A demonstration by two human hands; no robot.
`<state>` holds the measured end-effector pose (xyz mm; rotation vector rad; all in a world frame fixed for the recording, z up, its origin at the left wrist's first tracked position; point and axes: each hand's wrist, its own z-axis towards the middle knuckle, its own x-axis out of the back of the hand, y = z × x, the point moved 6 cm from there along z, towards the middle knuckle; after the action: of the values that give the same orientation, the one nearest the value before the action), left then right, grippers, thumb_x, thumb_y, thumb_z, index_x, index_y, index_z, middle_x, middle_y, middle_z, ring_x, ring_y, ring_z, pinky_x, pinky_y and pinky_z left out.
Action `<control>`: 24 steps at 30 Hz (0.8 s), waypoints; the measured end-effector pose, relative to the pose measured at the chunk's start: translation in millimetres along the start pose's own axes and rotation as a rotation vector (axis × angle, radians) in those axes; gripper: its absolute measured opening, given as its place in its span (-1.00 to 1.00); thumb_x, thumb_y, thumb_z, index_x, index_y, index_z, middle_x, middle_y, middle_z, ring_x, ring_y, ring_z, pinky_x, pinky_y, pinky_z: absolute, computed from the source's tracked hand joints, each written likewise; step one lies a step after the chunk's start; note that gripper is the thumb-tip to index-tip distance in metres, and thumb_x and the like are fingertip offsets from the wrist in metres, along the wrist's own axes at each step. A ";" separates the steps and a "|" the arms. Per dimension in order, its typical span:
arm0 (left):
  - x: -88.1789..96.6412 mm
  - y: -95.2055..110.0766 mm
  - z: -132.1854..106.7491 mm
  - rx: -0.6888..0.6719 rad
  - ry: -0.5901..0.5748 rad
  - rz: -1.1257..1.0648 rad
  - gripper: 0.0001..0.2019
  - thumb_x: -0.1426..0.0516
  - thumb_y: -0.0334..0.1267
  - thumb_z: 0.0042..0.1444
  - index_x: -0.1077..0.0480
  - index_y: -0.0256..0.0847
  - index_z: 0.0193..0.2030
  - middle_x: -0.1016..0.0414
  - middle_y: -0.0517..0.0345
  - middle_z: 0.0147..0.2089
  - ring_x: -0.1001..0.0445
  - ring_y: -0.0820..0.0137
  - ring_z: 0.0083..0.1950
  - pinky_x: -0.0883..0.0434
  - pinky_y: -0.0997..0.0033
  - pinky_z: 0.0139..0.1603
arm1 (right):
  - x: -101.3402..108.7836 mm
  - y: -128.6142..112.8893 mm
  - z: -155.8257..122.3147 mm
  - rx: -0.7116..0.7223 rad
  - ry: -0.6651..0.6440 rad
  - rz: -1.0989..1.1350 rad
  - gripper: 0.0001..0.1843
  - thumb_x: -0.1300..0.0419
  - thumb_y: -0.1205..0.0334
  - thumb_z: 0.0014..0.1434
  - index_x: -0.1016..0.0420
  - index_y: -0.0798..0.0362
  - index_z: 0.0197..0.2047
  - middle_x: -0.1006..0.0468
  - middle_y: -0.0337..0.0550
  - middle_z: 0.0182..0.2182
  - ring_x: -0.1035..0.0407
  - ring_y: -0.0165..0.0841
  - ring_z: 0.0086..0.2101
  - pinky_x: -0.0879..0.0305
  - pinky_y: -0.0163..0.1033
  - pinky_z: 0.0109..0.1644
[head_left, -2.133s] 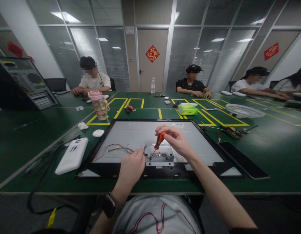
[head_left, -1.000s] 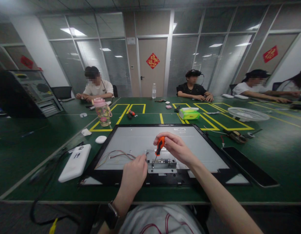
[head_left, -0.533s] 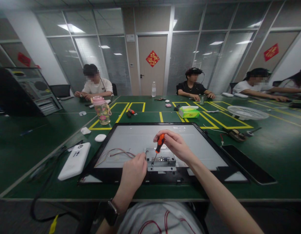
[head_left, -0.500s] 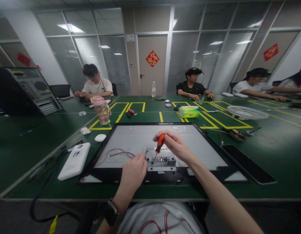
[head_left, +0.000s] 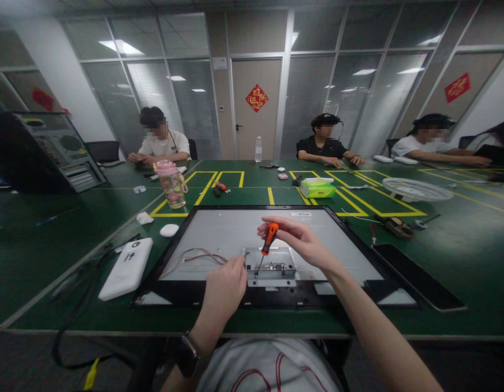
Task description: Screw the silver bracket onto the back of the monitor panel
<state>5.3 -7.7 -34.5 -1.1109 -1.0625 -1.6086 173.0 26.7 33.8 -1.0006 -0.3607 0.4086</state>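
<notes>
The right hand is closed around the orange handle of a small screwdriver. The screwdriver is tilted, and its tip is down on the left part of a metal cover. This cover sits on the back of a display panel, which lies flat in the middle of the counter's near edge.

The left hand has its fingers curled, and the fingertips touch the left side of the metal cover. I cannot tell if it pinches something there. Thin wires run over the panel to the left of this hand.

A white device lies just beside the panel on its left side and a black phone on its right side. A bottle and a tissue pack stand farther back, well apart from the hands.
</notes>
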 end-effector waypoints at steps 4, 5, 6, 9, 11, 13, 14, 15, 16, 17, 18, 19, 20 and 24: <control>-1.1 -0.4 -0.2 0.001 -0.008 -0.002 -0.76 0.07 -0.37 0.30 -0.42 -0.19 -0.12 -0.58 0.07 -0.18 -0.58 0.34 -0.22 -0.31 0.46 -0.30 | 10.6 -7.9 -1.4 0.112 0.247 -0.306 -0.77 -0.34 0.16 0.14 -0.62 -0.06 -0.11 -0.55 -0.14 -0.25 -0.47 -0.31 -0.27 -0.47 -0.16 -0.14; -1.1 -0.2 -0.3 -0.002 -0.005 0.000 -0.76 0.07 -0.37 0.30 -0.42 -0.19 -0.12 -0.58 0.07 -0.18 -0.58 0.34 -0.21 -0.31 0.46 -0.30 | 10.3 -11.6 -2.5 0.156 0.292 -0.377 -0.79 -0.34 0.17 0.13 -0.63 -0.06 -0.13 -0.52 -0.15 -0.28 -0.45 -0.32 -0.29 -0.45 -0.16 -0.15; -1.0 -0.1 -0.4 -0.006 -0.001 0.002 -0.76 0.07 -0.37 0.30 -0.42 -0.19 -0.12 -0.58 0.07 -0.18 -0.58 0.34 -0.22 -0.31 0.45 -0.30 | 7.9 -14.2 -3.3 0.182 0.298 -0.421 -0.78 -0.31 0.18 0.16 -0.62 -0.06 -0.09 -0.52 -0.14 -0.28 -0.44 -0.31 -0.28 -0.44 -0.14 -0.13; -0.9 0.3 -0.7 -0.014 0.009 0.006 -0.76 0.07 -0.38 0.31 -0.42 -0.19 -0.12 -0.59 0.07 -0.18 -0.58 0.33 -0.21 -0.31 0.44 -0.30 | -2.8 -14.9 -4.5 0.168 0.187 -0.376 -0.68 -0.15 0.19 0.31 -0.51 -0.08 0.10 -0.54 -0.06 -0.13 -0.46 -0.26 -0.14 -0.41 -0.09 -0.02; -0.8 0.3 -0.9 -0.016 0.011 0.007 -0.76 0.07 -0.38 0.31 -0.42 -0.19 -0.12 -0.59 0.07 -0.17 -0.58 0.33 -0.21 -0.31 0.44 -0.30 | -7.5 -11.9 -5.6 0.124 0.127 -0.289 -0.66 -0.10 0.20 0.34 -0.46 -0.09 0.15 -0.54 -0.05 -0.07 -0.47 -0.25 -0.10 -0.41 -0.09 -0.01; -0.4 0.3 -1.2 -0.014 0.014 0.011 -0.77 0.07 -0.38 0.31 -0.41 -0.19 -0.13 -0.58 0.09 -0.18 -0.58 0.33 -0.22 -0.29 0.44 -0.32 | -6.7 -11.5 -7.1 0.138 0.176 -0.295 -0.73 -0.19 0.20 0.28 -0.52 -0.08 0.04 -0.55 -0.10 -0.15 -0.47 -0.27 -0.16 -0.42 -0.13 -0.06; -0.1 0.5 -1.3 -0.014 0.014 0.013 -0.77 0.07 -0.38 0.31 -0.41 -0.18 -0.13 -0.58 0.10 -0.20 -0.58 0.32 -0.22 -0.29 0.44 -0.33 | -4.9 -12.7 -8.1 0.167 0.230 -0.339 -0.79 -0.25 0.20 0.23 -0.55 -0.07 -0.05 -0.53 -0.13 -0.22 -0.45 -0.28 -0.21 -0.41 -0.14 -0.10; 0.3 0.6 -1.4 -0.014 0.015 0.016 -0.77 0.07 -0.38 0.31 -0.41 -0.18 -0.14 -0.58 0.11 -0.21 -0.58 0.32 -0.23 -0.28 0.43 -0.34 | -3.2 -14.7 -9.3 0.204 0.291 -0.399 -0.84 -0.31 0.20 0.18 -0.57 -0.06 -0.14 -0.50 -0.15 -0.28 -0.43 -0.28 -0.24 -0.40 -0.15 -0.13; 0.7 0.8 -1.5 -0.014 0.017 0.018 -0.77 0.07 -0.38 0.31 -0.41 -0.18 -0.14 -0.58 0.11 -0.22 -0.57 0.31 -0.24 -0.27 0.43 -0.35 | -2.8 -16.5 -10.3 0.235 0.331 -0.457 -0.86 -0.33 0.21 0.15 -0.57 -0.05 -0.18 -0.47 -0.16 -0.31 -0.40 -0.28 -0.27 -0.39 -0.15 -0.14; 1.0 0.9 -1.7 -0.014 0.018 0.020 -0.77 0.07 -0.38 0.31 -0.41 -0.18 -0.15 -0.58 0.12 -0.22 -0.57 0.31 -0.24 -0.26 0.43 -0.35 | -3.4 -18.0 -11.0 0.258 0.348 -0.501 -0.86 -0.32 0.20 0.16 -0.56 -0.05 -0.17 -0.45 -0.16 -0.32 -0.39 -0.27 -0.26 -0.38 -0.13 -0.13; 1.3 0.8 -1.8 -0.012 0.021 0.022 -0.78 0.07 -0.39 0.31 -0.41 -0.18 -0.16 -0.58 0.11 -0.23 -0.57 0.32 -0.24 -0.26 0.43 -0.36 | -5.1 -18.6 -11.0 0.267 0.337 -0.522 -0.84 -0.28 0.20 0.20 -0.56 -0.06 -0.12 -0.45 -0.14 -0.29 -0.39 -0.26 -0.24 -0.38 -0.11 -0.10; 1.3 0.9 -1.9 -0.015 0.021 0.022 -0.78 0.07 -0.38 0.31 -0.41 -0.18 -0.16 -0.58 0.11 -0.23 -0.57 0.32 -0.25 -0.25 0.44 -0.36 | -7.3 -18.3 -10.6 0.262 0.303 -0.515 -0.80 -0.21 0.20 0.26 -0.54 -0.06 -0.05 -0.46 -0.10 -0.23 -0.40 -0.25 -0.21 -0.37 -0.09 -0.06; 1.2 0.8 -1.9 -0.016 0.023 0.021 -0.78 0.07 -0.38 0.31 -0.41 -0.18 -0.17 -0.57 0.11 -0.24 -0.57 0.33 -0.25 -0.25 0.44 -0.36 | -9.6 -17.3 -10.2 0.249 0.262 -0.481 -0.75 -0.13 0.21 0.31 -0.51 -0.07 0.02 -0.46 -0.07 -0.17 -0.41 -0.24 -0.17 -0.36 -0.08 -0.04; -0.2 -0.4 -1.7 -0.018 0.025 0.018 -0.79 0.06 -0.38 0.31 -0.40 -0.18 -0.18 -0.57 0.11 -0.25 -0.56 0.34 -0.27 -0.24 0.45 -0.36 | -9.9 -11.3 -9.7 0.199 0.248 -0.348 -0.75 -0.09 0.24 0.34 -0.50 -0.08 0.04 -0.49 -0.09 -0.15 -0.43 -0.28 -0.18 -0.35 -0.13 -0.06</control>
<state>4.6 -9.2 -35.2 -1.1063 -1.0208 -1.6163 170.9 9.4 37.7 -0.7640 -0.2578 0.0030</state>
